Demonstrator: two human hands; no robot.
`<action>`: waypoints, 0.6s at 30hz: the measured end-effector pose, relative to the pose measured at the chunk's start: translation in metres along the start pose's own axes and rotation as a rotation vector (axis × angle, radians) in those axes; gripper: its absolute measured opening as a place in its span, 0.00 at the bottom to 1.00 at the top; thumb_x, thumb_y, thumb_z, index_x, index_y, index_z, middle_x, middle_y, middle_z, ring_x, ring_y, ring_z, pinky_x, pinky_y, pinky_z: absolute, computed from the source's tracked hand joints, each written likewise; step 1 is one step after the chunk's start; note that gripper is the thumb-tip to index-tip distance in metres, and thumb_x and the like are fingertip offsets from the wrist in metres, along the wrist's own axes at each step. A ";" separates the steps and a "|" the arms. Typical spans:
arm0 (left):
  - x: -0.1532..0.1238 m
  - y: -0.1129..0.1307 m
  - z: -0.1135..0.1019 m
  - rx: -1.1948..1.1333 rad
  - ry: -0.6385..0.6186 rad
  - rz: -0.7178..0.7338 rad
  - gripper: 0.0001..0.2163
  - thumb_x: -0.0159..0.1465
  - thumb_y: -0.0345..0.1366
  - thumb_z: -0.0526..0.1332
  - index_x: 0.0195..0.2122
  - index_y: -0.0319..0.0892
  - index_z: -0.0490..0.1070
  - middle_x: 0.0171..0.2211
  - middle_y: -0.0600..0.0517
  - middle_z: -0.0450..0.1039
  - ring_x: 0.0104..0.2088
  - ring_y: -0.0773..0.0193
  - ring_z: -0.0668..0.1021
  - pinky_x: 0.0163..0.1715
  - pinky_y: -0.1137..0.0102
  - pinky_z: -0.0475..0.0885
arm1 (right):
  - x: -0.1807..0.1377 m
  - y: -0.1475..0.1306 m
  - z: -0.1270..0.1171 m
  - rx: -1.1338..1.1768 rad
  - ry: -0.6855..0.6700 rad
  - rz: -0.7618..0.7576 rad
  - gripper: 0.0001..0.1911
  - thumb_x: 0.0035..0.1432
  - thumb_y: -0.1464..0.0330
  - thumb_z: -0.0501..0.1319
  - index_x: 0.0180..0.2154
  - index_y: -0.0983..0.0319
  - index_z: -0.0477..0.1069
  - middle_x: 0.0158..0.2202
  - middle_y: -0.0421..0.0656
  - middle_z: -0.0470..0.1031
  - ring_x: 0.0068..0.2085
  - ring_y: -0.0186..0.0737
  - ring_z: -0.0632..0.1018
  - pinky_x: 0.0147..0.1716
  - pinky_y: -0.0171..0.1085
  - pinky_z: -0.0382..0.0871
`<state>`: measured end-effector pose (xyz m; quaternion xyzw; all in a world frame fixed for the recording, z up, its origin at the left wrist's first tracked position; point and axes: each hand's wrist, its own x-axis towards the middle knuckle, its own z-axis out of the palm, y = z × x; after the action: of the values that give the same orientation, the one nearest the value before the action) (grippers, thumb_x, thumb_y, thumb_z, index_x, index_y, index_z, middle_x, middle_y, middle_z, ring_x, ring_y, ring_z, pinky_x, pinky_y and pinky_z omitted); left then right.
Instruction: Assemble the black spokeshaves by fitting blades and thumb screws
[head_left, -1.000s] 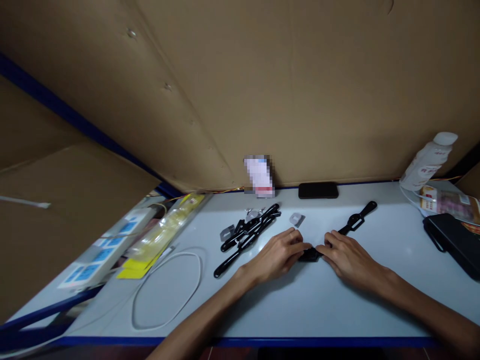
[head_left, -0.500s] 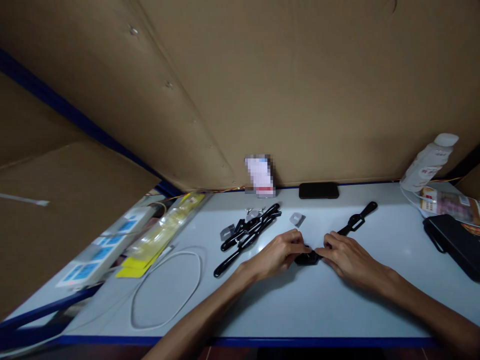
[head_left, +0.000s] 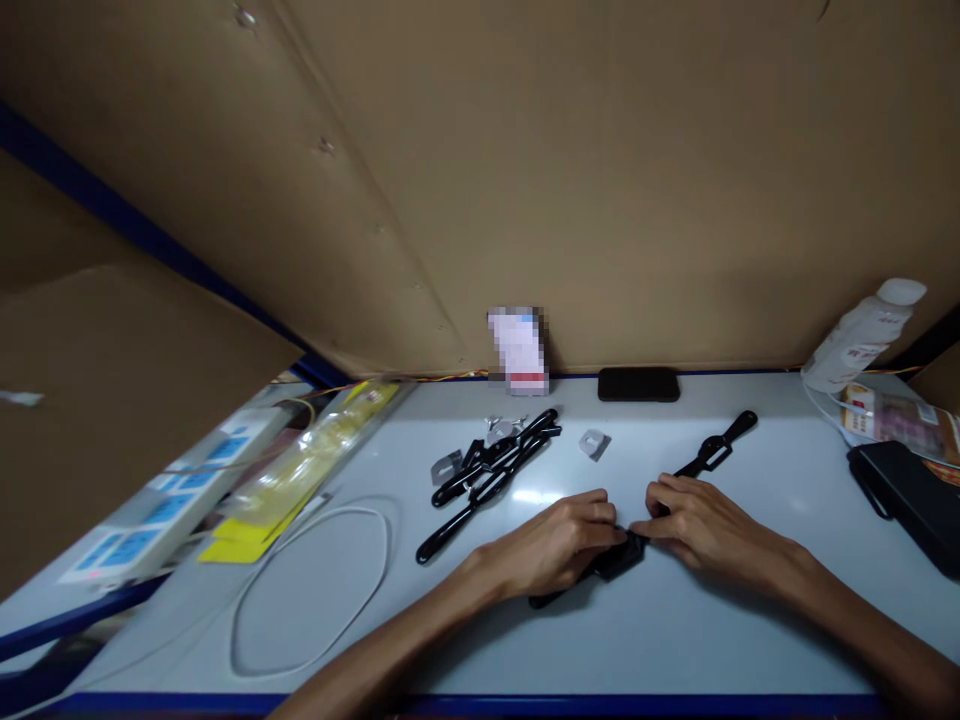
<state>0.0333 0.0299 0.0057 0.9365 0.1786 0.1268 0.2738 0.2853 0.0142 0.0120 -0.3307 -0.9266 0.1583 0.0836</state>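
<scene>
Both my hands work at a black spokeshave in front of me on the table. My left hand has its fingers closed on the middle part of it, and one handle sticks out below that hand. My right hand pinches the other side of the same tool, its thumb and fingertips close to the left ones. What lies between the fingertips is hidden. Just past my right hand lies another black spokeshave. A grey blade plate with a cut-out rests beyond my left hand.
More black spokeshaves, a grey plate and small screws lie to the left. Farther left are a white cable, yellow packaging and a power strip. Phones, a bottle and a black case stand around the back and right.
Both hands have come slightly nearer to me with the spokeshave. It has turned, so a handle now shows below my left hand. The view has shifted a little.
</scene>
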 end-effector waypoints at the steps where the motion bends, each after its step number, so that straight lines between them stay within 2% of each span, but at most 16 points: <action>1: 0.000 -0.001 0.000 -0.011 0.009 -0.006 0.13 0.70 0.23 0.53 0.43 0.40 0.77 0.36 0.47 0.74 0.38 0.59 0.74 0.38 0.68 0.71 | 0.000 -0.002 -0.001 0.004 -0.004 0.007 0.13 0.68 0.75 0.58 0.40 0.57 0.81 0.34 0.43 0.72 0.38 0.41 0.71 0.36 0.39 0.61; 5: -0.001 -0.006 0.000 0.026 0.076 -0.084 0.11 0.74 0.32 0.54 0.50 0.42 0.76 0.39 0.47 0.74 0.41 0.59 0.75 0.41 0.67 0.71 | 0.000 -0.008 -0.008 -0.021 -0.045 0.068 0.12 0.67 0.76 0.59 0.39 0.58 0.81 0.33 0.43 0.73 0.37 0.41 0.73 0.35 0.38 0.63; 7: -0.002 -0.007 -0.003 0.090 0.089 -0.133 0.12 0.73 0.37 0.57 0.55 0.44 0.74 0.42 0.47 0.74 0.43 0.57 0.75 0.43 0.65 0.71 | -0.003 -0.002 -0.014 -0.033 -0.051 0.105 0.12 0.68 0.74 0.58 0.38 0.59 0.81 0.33 0.43 0.74 0.37 0.40 0.75 0.35 0.38 0.65; 10: -0.003 -0.004 -0.012 0.183 0.018 -0.208 0.16 0.69 0.44 0.64 0.54 0.42 0.72 0.45 0.46 0.73 0.45 0.54 0.76 0.45 0.63 0.71 | -0.014 0.027 -0.026 -0.060 0.041 0.206 0.14 0.70 0.69 0.55 0.41 0.58 0.81 0.40 0.45 0.77 0.39 0.41 0.78 0.40 0.39 0.70; 12: -0.004 -0.001 -0.018 0.231 -0.067 -0.261 0.18 0.65 0.47 0.69 0.49 0.42 0.72 0.44 0.47 0.73 0.44 0.53 0.76 0.45 0.63 0.71 | -0.024 0.054 -0.032 -0.167 0.141 0.350 0.17 0.67 0.70 0.56 0.52 0.58 0.77 0.50 0.48 0.76 0.46 0.46 0.79 0.44 0.42 0.72; 14: -0.006 0.002 -0.025 0.260 -0.144 -0.303 0.16 0.62 0.44 0.72 0.46 0.43 0.72 0.43 0.49 0.74 0.43 0.54 0.77 0.42 0.64 0.70 | -0.033 0.079 -0.035 -0.226 0.119 0.436 0.26 0.62 0.72 0.58 0.61 0.55 0.71 0.59 0.49 0.72 0.51 0.49 0.78 0.47 0.44 0.72; 15: -0.007 0.003 -0.027 0.268 -0.172 -0.313 0.13 0.63 0.42 0.71 0.44 0.43 0.72 0.43 0.50 0.74 0.43 0.55 0.77 0.41 0.65 0.70 | -0.036 0.090 -0.036 -0.226 0.091 0.464 0.28 0.61 0.73 0.58 0.62 0.55 0.70 0.60 0.49 0.71 0.52 0.49 0.78 0.48 0.44 0.72; 18: -0.009 0.003 -0.032 0.291 -0.192 -0.306 0.05 0.65 0.34 0.68 0.39 0.44 0.72 0.40 0.52 0.74 0.42 0.57 0.77 0.39 0.67 0.69 | -0.046 0.108 -0.037 -0.200 0.007 0.524 0.20 0.58 0.74 0.59 0.51 0.58 0.76 0.50 0.48 0.76 0.46 0.46 0.79 0.43 0.39 0.69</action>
<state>0.0151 0.0390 0.0319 0.9358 0.3082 -0.0328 0.1677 0.3935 0.0731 0.0070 -0.5660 -0.8203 0.0813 0.0103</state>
